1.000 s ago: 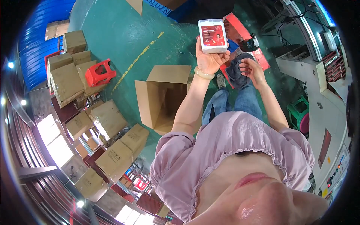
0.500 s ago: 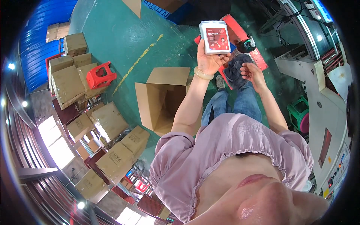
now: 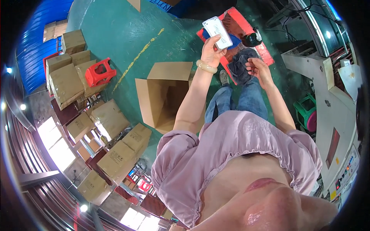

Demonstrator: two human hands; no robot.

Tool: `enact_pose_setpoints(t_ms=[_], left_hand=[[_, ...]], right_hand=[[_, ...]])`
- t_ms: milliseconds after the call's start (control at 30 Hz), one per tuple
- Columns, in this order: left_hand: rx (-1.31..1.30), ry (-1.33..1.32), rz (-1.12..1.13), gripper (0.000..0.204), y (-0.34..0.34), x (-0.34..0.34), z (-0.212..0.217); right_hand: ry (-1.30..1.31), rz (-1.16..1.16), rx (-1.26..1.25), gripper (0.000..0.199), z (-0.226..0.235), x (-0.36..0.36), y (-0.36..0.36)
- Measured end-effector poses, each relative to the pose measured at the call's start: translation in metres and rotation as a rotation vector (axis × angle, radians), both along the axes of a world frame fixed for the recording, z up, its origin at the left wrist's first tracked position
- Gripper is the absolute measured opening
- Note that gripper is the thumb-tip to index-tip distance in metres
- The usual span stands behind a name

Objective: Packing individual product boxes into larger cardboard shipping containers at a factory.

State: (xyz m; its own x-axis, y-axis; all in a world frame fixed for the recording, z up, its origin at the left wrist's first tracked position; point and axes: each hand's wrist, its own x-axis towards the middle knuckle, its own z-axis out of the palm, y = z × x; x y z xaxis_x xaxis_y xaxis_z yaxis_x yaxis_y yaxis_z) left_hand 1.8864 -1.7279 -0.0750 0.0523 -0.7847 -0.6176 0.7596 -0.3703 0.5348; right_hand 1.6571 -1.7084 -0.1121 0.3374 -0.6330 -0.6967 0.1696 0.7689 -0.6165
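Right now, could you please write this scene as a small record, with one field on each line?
Left grip: closed around a white container
Right grip: fingers curled beside dark cloth; contact unclear
Red stand: holds a dark bottle
Floor: open cardboard box, left of the person's legs
Far left: cartons, with a red stool among them
Right side: green stool

Counting around the open carton (image 3: 147, 104)
To its right I count one left hand (image 3: 210, 54), one right hand (image 3: 260, 69), one white container (image 3: 217, 31), one dark cloth (image 3: 242, 70), one black bottle (image 3: 250, 40).
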Motion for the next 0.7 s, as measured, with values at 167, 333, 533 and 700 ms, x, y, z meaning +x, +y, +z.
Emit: enact_pose_setpoints(t_ms=[167, 333, 533, 700], left_hand=[[0.048, -0.059, 0.032, 0.042, 0.008, 0.002, -0.006], [0.127, -0.116, 0.020, 0.043, 0.011, 0.003, -0.011], [0.287, -0.008, -0.012, 0.044, 0.030, -0.002, -0.047], [0.368, 0.000, -0.089, 0.048, 0.049, 0.004, -0.074]], right_hand=[[0.136, -0.077, -0.232, 0.028, -0.021, 0.004, 0.001], [0.995, -0.312, -0.910, 0.052, -0.099, -0.004, -0.039], [0.818, -0.037, -1.110, 0.061, -0.131, -0.005, -0.098], [0.832, 0.396, -1.147, 0.043, -0.102, 0.004, -0.087]])
